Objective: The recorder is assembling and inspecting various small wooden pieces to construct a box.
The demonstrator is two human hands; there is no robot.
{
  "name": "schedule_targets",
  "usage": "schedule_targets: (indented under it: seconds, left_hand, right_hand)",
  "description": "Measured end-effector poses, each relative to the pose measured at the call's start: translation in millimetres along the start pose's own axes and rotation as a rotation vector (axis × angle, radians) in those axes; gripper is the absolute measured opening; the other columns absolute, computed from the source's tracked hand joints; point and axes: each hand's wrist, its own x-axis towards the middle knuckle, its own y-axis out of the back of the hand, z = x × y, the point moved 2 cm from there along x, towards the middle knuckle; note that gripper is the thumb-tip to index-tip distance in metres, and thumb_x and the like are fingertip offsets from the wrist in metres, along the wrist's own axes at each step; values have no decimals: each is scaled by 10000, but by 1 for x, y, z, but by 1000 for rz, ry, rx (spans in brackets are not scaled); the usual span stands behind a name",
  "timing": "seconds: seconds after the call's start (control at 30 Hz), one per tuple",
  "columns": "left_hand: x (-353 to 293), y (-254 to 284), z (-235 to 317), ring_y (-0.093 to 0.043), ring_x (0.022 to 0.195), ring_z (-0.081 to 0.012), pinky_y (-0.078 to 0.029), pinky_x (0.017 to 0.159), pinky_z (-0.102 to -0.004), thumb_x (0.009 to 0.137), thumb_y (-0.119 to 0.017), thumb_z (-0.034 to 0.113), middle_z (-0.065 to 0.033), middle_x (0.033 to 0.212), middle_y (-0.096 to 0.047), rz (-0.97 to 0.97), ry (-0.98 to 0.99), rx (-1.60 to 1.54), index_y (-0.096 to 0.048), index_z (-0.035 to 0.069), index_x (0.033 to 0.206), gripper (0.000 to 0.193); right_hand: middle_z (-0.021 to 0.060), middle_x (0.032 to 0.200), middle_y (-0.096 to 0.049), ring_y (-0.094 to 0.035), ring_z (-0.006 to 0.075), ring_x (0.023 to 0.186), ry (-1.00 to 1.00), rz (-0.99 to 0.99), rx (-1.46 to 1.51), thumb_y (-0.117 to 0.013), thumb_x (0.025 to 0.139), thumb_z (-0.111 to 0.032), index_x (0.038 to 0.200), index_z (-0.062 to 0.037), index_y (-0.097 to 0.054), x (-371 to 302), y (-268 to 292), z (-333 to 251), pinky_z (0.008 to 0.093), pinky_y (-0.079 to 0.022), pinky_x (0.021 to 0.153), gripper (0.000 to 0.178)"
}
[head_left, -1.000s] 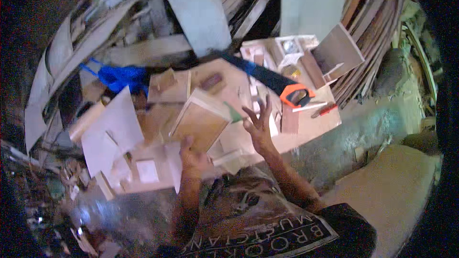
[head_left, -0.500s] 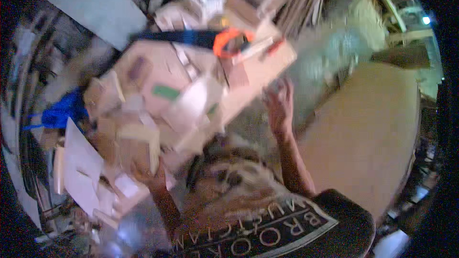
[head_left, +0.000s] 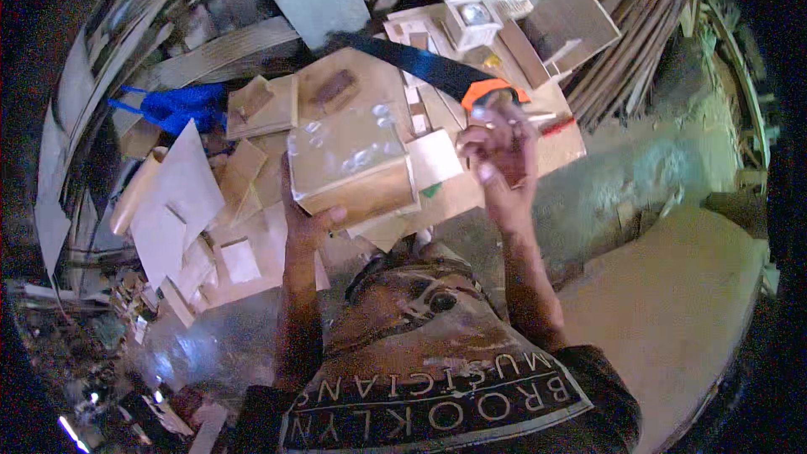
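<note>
Half a second ago the left hand (head_left: 304, 223) was low among the scraps and the right hand (head_left: 498, 151) was spread open off the table's edge; now the left has a wooden box (head_left: 353, 166) lifted at frame centre, so the work has moved from sorting to handling the box. Its grip is clenched on the box's near lower corner, thumb on the front face. Farther up, the right grip is curled loosely just below the saw (head_left: 437, 71)'s orange handle; whether it grasps anything I cannot tell.

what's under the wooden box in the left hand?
Under the wooden box, held by the left hand, lie pale plywood offcuts on the workbench. Whatever sits directly beneath it is covered.
</note>
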Motion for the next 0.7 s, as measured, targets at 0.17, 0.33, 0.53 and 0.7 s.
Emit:
schedule_targets:
  seconds: [0.17, 0.33, 0.53, 0.7]
  left_hand:
    - [-10, -12, 19, -481, 1218, -223, -430, 1014, -398, 485, -909, 328, -90, 1314, -483, 136, 13, -134, -322, 56, 1416, 1134]
    - [-17, -13, 31, -505, 1196, -238, -453, 1000, -403, 499, -908, 268, -97, 1311, -499, -2, -96, -157, -306, 46, 1436, 1136]
    - [-39, -16, 14, -503, 1198, -238, -454, 993, -400, 479, -906, 251, -99, 1314, -497, 152, 71, -280, -315, 37, 1430, 1140]
    - [-42, -12, 8, -484, 1219, -239, -431, 1012, -403, 480, -893, 241, -107, 1322, -488, 139, -11, -318, -323, 37, 1430, 1126]
  right_hand:
    - [175, 1370, -485, -558, 230, 1082, 86, -328, -10, -744, 771, -82, 1452, -49, -258, -5, -41, 9, 346, -448, 881, 837]
    - [164, 1380, -514, -558, 212, 1111, 20, -425, -177, -781, 767, -75, 1449, -52, -276, -7, -45, 14, 343, -454, 887, 849]
    - [132, 1306, -594, -619, 204, 1063, 8, -502, -358, -795, 775, -130, 1413, -54, -372, -7, -45, 27, 321, -521, 818, 769]
    - [134, 1156, -670, -673, 224, 950, 231, -547, -623, -794, 749, -75, 1327, -36, -472, -9, -57, 20, 334, -560, 745, 662]
